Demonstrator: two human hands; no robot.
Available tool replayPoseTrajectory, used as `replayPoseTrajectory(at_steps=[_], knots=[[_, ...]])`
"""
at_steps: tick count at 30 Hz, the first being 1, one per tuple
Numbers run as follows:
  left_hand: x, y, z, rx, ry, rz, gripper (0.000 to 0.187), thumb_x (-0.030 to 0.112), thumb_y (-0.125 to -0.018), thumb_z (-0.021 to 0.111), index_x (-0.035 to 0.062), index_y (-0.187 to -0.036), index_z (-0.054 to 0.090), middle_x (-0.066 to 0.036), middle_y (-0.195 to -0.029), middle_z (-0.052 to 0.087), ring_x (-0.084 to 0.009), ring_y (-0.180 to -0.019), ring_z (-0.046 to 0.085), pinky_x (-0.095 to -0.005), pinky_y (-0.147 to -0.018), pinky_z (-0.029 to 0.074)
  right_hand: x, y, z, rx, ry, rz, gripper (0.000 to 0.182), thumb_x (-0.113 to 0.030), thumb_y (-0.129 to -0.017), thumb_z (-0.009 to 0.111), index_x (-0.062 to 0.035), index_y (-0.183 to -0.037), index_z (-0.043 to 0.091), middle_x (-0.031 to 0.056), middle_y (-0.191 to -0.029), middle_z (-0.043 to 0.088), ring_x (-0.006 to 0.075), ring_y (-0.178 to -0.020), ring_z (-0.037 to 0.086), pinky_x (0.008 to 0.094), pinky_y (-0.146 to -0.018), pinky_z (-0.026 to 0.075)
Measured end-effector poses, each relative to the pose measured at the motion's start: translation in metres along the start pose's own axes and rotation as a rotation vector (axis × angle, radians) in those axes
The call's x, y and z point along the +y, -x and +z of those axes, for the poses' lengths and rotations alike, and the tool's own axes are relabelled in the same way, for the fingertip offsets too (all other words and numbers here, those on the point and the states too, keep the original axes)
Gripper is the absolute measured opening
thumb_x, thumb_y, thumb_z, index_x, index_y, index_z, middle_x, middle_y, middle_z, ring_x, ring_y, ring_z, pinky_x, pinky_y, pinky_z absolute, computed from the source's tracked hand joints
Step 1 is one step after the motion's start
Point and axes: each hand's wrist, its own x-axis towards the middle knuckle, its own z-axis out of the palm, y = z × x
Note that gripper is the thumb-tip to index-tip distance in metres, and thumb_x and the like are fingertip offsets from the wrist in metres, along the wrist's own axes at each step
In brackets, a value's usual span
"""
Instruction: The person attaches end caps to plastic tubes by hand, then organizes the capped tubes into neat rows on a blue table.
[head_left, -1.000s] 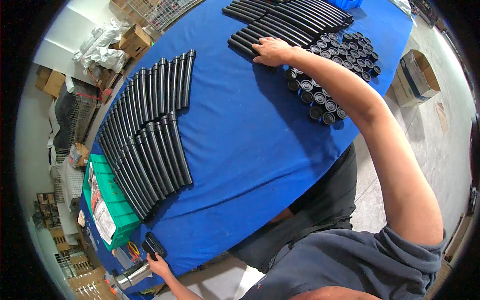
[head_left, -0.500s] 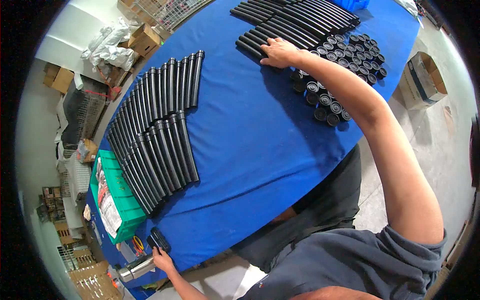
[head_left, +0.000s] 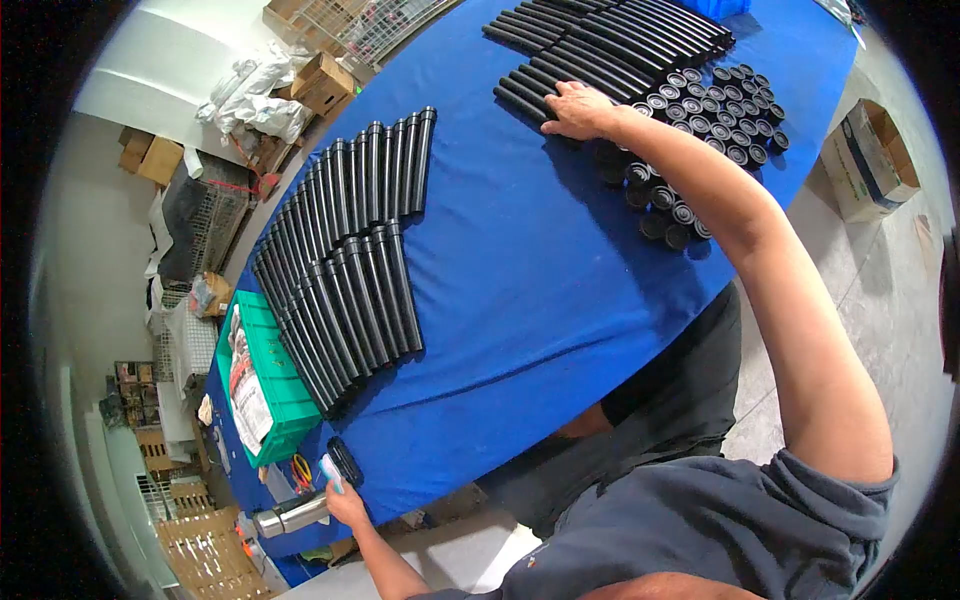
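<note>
Head view, right grip on ends of black tubes, cannot tell if closed, left grip holding black object

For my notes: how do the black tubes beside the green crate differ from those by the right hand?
The crate-side tubes have wider collars at one end; the hand-side tubes show plain left ends.
The crate-side tubes run mostly up the picture; the hand-side tubes lie more crosswise.
The right hand lies over the hand-side tubes; none touches the crate-side tubes.
Both are black, laid in rows on blue cloth.
</note>
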Motion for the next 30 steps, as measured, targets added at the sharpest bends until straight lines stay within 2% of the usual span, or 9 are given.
replayPoseTrajectory(at_steps=[5,7,9,12,16,20,21,23,30], knots=[[0.018,-0.011,-0.008,0.067,-0.101,0.048,0.040,0.025,-0.092,0.068,-0.0041,-0.120,0.066,-0.025,-0.115,0.069,-0.0437,-0.108,0.064,-0.0494,-0.094,0.049,0.004,-0.001,0.000,0.018,0.021,-0.049,0.066,-0.056,-0.093,0.062,-0.0027,-0.132,0.060,0.0251,-0.134,0.057,0.0421,-0.132,0.050,0.0495,-0.111,0.043],[-0.010,-0.025,-0.013,0.141,0.081,0.058,0.034,0.019,-0.094,0.064,-0.0032,-0.120,0.066,-0.024,-0.119,0.068,-0.0432,-0.108,0.064,-0.0489,-0.094,0.049,0.012,-0.006,0.005,0.039,0.037,-0.090,0.067,-0.056,-0.093,0.062,-0.0013,-0.132,0.059,0.0272,-0.133,0.056,0.0432,-0.131,0.050,0.0503,-0.110,0.043],[0.012,-0.019,-0.051,0.433,0.066,0.145,0.027,0.012,-0.097,0.058,-0.0036,-0.118,0.067,-0.023,-0.116,0.068,-0.0407,-0.105,0.065,-0.0463,-0.093,0.051,0.013,-0.004,0.003,0.059,0.023,-0.068,0.066,-0.055,-0.093,0.063,-0.0005,-0.130,0.059,0.0287,-0.130,0.057,0.0444,-0.126,0.054,0.0498,-0.108,0.045],[0.127,-0.015,-0.077,0.428,0.484,0.214,0.025,0.009,-0.097,0.062,-0.0026,-0.118,0.068,-0.018,-0.116,0.070,-0.0323,-0.105,0.066,-0.0424,-0.093,0.051,0.012,-0.005,0.004,0.081,0.044,-0.098,0.064,-0.055,-0.090,0.064,-0.0043,-0.128,0.061,0.0266,-0.129,0.059,0.0432,-0.121,0.056,0.0497,-0.104,0.047],[0.358,0.011,-0.079,0.212,0.888,0.570,0.022,0.005,-0.092,0.068,0.0007,-0.113,0.072,-0.014,-0.114,0.072,-0.0241,-0.102,0.069,-0.0344,-0.085,0.056,-0.014,0.004,-0.008,0.038,0.141,-0.089,0.067,-0.060,-0.082,0.072,-0.0234,-0.138,0.061,0.0162,-0.132,0.059,0.0370,-0.128,0.051,0.0530,-0.102,0.047],[0.527,0.012,-0.034,-0.023,1.096,0.863,0.032,0.009,-0.089,0.071,0.0025,-0.120,0.069,-0.017,-0.123,0.069,-0.0323,-0.114,0.066,-0.0398,-0.098,0.052,-0.019,0.005,-0.003,0.118,0.097,-0.159,0.073,-0.063,-0.081,0.072,-0.0184,-0.137,0.060,0.0199,-0.136,0.053,0.0382,-0.131,0.049,0.0549,-0.104,0.045],[0.556,0.013,-0.030,-0.168,1.110,0.829,0.039,0.014,-0.091,0.069,0.0019,-0.127,0.064,-0.018,-0.130,0.065,-0.0349,-0.121,0.063,-0.0423,-0.102,0.050,-0.018,0.005,0.000,0.224,0.082,-0.177,0.075,-0.064,-0.081,0.072,-0.0154,-0.136,0.061,0.0218,-0.137,0.052,0.0393,-0.131,0.048,0.0548,-0.104,0.045],[0.602,0.006,-0.008,-0.214,1.097,0.929,0.048,0.021,-0.095,0.064,0.0009,-0.138,0.055,-0.024,-0.141,0.055,-0.0395,-0.133,0.052,-0.0454,-0.111,0.042,-0.016,-0.002,-0.003,0.052,-0.026,-0.061,0.079,-0.065,-0.080,0.073,-0.0096,-0.135,0.060,0.0257,-0.136,0.051,0.0421,-0.131,0.048,0.0536,-0.104,0.047],[0.664,-0.008,0.021,-0.114,1.132,0.880,0.047,0.026,-0.100,0.059,-0.0006,-0.138,0.055,-0.026,-0.143,0.054,-0.0393,-0.136,0.049,-0.0449,-0.115,0.038,-0.019,0.002,-0.010,0.078,-0.172,-0.148,0.088,-0.061,-0.079,0.076,-0.0024,-0.141,0.054,0.0304,-0.137,0.051,0.0437,-0.131,0.048,0.0488,-0.110,0.043]])
